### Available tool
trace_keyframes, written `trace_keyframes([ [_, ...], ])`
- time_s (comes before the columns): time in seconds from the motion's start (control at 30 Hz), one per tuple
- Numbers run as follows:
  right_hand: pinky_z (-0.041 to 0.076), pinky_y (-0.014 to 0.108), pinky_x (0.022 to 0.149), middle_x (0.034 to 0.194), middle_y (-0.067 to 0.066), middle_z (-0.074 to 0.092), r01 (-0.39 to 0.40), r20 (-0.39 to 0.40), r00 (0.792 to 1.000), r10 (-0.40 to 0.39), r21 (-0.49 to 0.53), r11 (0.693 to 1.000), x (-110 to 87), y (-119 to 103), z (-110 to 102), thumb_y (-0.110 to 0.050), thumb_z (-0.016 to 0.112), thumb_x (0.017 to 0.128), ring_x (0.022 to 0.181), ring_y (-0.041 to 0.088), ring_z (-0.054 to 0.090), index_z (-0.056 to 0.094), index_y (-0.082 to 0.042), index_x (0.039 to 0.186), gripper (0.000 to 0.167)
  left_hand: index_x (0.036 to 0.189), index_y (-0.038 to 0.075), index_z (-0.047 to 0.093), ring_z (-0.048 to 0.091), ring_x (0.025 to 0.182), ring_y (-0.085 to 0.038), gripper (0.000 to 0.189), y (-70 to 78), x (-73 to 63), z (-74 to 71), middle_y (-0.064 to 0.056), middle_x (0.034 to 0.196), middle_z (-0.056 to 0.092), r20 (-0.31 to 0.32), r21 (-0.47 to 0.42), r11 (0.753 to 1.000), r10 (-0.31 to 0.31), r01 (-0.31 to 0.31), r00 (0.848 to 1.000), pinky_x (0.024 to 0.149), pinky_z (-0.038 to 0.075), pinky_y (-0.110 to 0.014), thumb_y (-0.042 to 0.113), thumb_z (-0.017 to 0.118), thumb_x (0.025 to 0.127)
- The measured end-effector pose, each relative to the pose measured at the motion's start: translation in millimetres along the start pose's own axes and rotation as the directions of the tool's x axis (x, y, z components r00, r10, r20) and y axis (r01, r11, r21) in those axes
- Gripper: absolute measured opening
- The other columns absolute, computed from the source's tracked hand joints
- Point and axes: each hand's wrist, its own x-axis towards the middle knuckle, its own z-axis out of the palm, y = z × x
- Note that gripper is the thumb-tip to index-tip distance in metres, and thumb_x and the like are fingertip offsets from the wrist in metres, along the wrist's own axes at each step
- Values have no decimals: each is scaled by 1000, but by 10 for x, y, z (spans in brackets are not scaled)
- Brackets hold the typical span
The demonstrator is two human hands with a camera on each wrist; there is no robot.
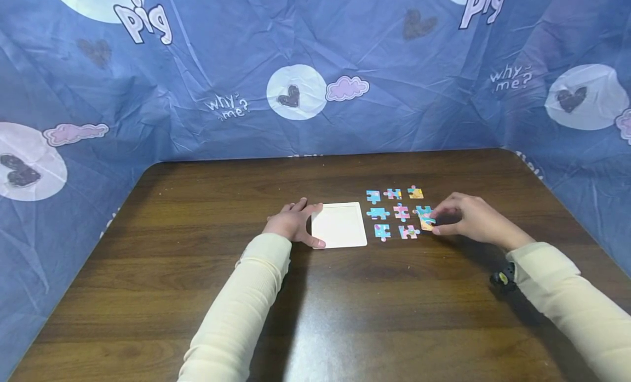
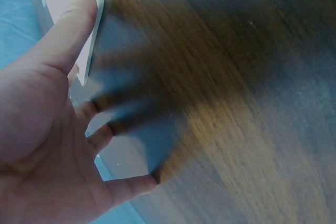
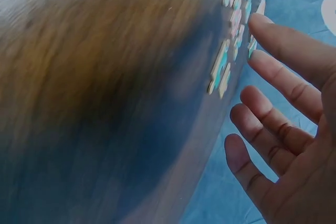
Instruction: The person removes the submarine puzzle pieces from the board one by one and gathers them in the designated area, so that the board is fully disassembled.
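In the head view my left hand (image 1: 291, 223) rests at the left side of a square white puzzle tray (image 1: 339, 225). Its thumb (image 2: 79, 11) lies along the tray's near-left corner and the index finger reaches the far-left corner; the other fingers are spread. To the right, my right hand (image 1: 470, 220) pinches a jigsaw piece (image 1: 426, 223) in teal and orange between thumb and index finger. That piece overlaps a teal piece (image 1: 422, 209) in the head view. The remaining right fingers (image 3: 262, 124) are loosely bent, and the fingertips partly hide the pinched piece.
Several loose jigsaw pieces lie in rough rows right of the tray, among them a pink one (image 1: 401, 212), a blue one (image 1: 378, 213) and a yellow one (image 1: 416, 192). They lie on a brown wooden table (image 1: 207, 217). A blue printed cloth (image 1: 236, 58) surrounds its far sides.
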Motion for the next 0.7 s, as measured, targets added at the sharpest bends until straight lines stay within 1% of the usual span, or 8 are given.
trace_keyframes([
  [0.27,48,56,89,108,10,68,2,16,1000,-2,-25,1000,-49,113,42,-28,86,82,105,38,63,78,-11,105,30,164,27,20,8,155,-37,99,-8,6,2,-12,171,6,-2,1,1000,-3,3,1000,115,17,-72,46,79,87],
  [0.37,48,54,87,107,9,68,11,20,1000,-10,-19,1000,-56,139,65,-29,87,82,104,36,63,78,-11,105,31,164,27,20,8,155,-37,99,-5,-1,-2,-11,171,5,1,-2,1000,-4,4,1000,115,17,-72,47,79,87],
  [0.53,49,48,84,105,7,68,31,20,999,-31,-9,999,-53,145,100,-26,87,81,101,32,64,78,-12,103,28,164,28,20,7,155,-37,99,-9,0,-3,-11,171,5,2,-3,1000,-5,5,1000,115,16,-72,47,79,87],
  [0.6,49,48,84,105,6,68,28,24,999,-28,-5,1000,-50,150,109,-26,88,81,100,31,63,78,-12,103,28,164,28,20,7,155,-36,99,-9,2,-2,-10,171,5,3,-5,1000,-6,6,1000,115,16,-72,47,79,87],
  [0.7,49,51,85,106,8,67,25,32,999,-24,-7,1000,-48,160,113,-27,87,81,102,34,63,77,-12,104,29,164,28,20,6,155,-36,99,-12,13,3,-10,171,5,4,-9,1000,-9,9,1000,115,15,-72,47,79,87],
])
